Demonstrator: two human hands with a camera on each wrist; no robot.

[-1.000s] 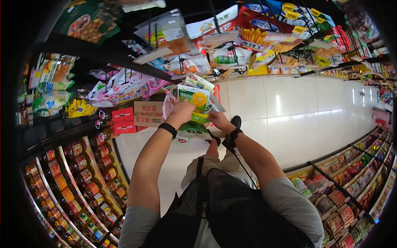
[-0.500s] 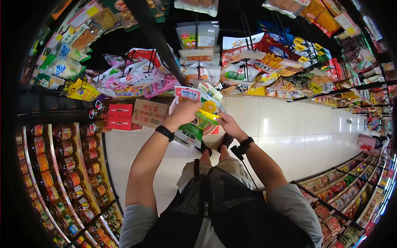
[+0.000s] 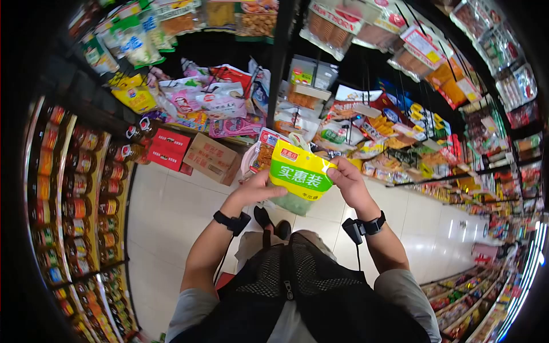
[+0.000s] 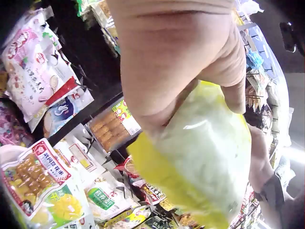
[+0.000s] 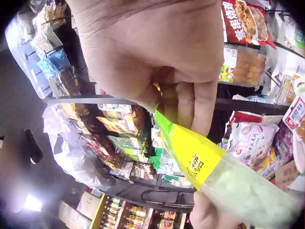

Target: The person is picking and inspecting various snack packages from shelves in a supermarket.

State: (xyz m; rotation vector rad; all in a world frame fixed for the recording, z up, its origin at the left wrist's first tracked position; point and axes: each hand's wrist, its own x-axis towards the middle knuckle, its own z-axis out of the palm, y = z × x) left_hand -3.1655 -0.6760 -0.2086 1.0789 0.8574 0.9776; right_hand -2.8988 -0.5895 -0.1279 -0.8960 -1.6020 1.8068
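Both hands hold a yellow and green bag (image 3: 301, 177) with a clear lower part showing pale green contents. The left hand (image 3: 255, 190) pinches its lower left side, thumb across the front. At the upper right corner the right hand (image 3: 350, 184) grips the edge. In the left wrist view the left hand (image 4: 181, 62) has its fingers around the bag (image 4: 209, 143); in the right wrist view the right hand (image 5: 152, 57) pinches a corner of the bag (image 5: 200, 157). Behind it, a packet with a red border (image 3: 264, 150) shows beside the left hand, its support hidden.
Snack bags (image 3: 223, 98) hang on hooks along the rack ahead. A red box (image 3: 168, 148) and a cardboard box (image 3: 211, 158) stand at its foot, left of the hands. Shelves of bottles (image 3: 77, 207) line the left; more packets fill shelves (image 3: 469, 291) at lower right.
The yellow and green bag has come up and turned its printed front toward the head camera, away from the other packets. The hands have spread apart, and the view has swung right.
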